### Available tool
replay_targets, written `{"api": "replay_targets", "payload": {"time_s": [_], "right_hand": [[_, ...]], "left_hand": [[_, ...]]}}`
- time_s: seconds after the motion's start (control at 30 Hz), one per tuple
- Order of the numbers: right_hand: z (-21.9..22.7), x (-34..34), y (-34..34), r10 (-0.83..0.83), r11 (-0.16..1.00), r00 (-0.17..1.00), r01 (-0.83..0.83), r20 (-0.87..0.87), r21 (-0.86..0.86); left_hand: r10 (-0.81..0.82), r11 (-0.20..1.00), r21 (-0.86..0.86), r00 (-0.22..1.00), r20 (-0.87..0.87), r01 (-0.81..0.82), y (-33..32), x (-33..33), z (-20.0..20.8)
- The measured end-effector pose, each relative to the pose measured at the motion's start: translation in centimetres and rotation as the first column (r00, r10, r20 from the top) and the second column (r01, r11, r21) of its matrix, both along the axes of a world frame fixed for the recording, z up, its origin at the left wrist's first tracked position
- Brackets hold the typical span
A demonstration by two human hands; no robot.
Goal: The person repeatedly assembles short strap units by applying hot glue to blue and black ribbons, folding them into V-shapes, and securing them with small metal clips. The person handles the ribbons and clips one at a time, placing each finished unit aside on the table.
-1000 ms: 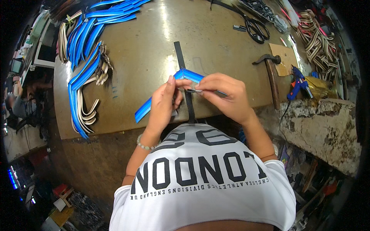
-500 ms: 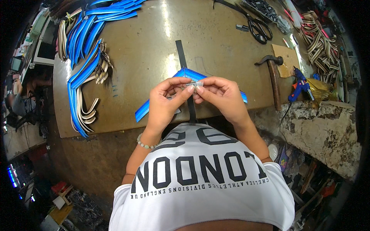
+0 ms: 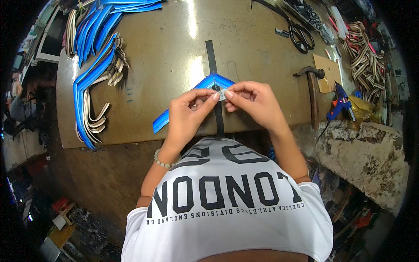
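Note:
A small pale grey tag-like piece (image 3: 221, 94) is pinched between the fingertips of both hands. My left hand (image 3: 191, 109) is closed on its left side. On its other side my right hand (image 3: 255, 104) is closed, thumb and forefinger together. Beneath them lies a blue ribbed strip bent into a V (image 3: 162, 120), its peak pointing away from me. A narrow black strap (image 3: 211, 54) runs under the peak and down toward the table's near edge. My hands hide part of the V and the strap's middle.
Blue strips and striped straps (image 3: 87, 87) lie along the left of the worktable (image 3: 152, 48). Farther right are black scissors (image 3: 300, 38), a hammer (image 3: 312, 94), a piece of brown cardboard (image 3: 328, 73), a blue glue gun (image 3: 340, 102) and a pile of striped straps (image 3: 364, 61).
The grey piece has turned between my fingers and shows flatter now. My right hand has shifted slightly. The whole view has also moved a little.

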State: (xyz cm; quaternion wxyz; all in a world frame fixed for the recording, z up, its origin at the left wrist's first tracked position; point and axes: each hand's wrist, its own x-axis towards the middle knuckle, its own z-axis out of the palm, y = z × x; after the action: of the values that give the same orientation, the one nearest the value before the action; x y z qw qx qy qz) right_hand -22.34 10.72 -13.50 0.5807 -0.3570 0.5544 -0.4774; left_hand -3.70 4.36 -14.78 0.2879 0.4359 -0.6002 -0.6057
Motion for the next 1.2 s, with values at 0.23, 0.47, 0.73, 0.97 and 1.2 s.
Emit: {"api": "replay_targets", "payload": {"time_s": [0.23,0.47,0.73,0.97,1.2], "right_hand": [[-0.8,-0.8,-4.8,0.153,0.988,0.898,-0.145,-0.413,0.052],[-1.6,-1.0,-6.1,0.174,0.984,0.894,-0.137,-0.413,0.118],[-2.1,-0.8,-5.8,0.049,0.999,0.894,-0.052,-0.446,0.007],[-0.1,-0.6,-1.5,0.273,0.962,0.73,-0.186,-0.626,0.202],[-1.6,0.5,-3.1,-0.053,0.931,0.637,-0.246,-0.769,-0.269]], "left_hand": [[0.098,0.84,-0.541,0.972,0.211,0.033,-1.9,-0.9,-1.3],[0.125,0.9,-0.436,0.959,0.256,-0.001,-2.7,-1.1,-2.0],[0.115,0.895,-0.446,0.968,0.222,-0.005,-2.5,-1.5,-1.8],[0.131,0.852,-0.523,0.965,0.225,0.007,-2.4,-1.4,-2.4],[0.126,0.85,-0.526,0.966,0.227,0.013,-2.1,-1.4,-2.4]]}}
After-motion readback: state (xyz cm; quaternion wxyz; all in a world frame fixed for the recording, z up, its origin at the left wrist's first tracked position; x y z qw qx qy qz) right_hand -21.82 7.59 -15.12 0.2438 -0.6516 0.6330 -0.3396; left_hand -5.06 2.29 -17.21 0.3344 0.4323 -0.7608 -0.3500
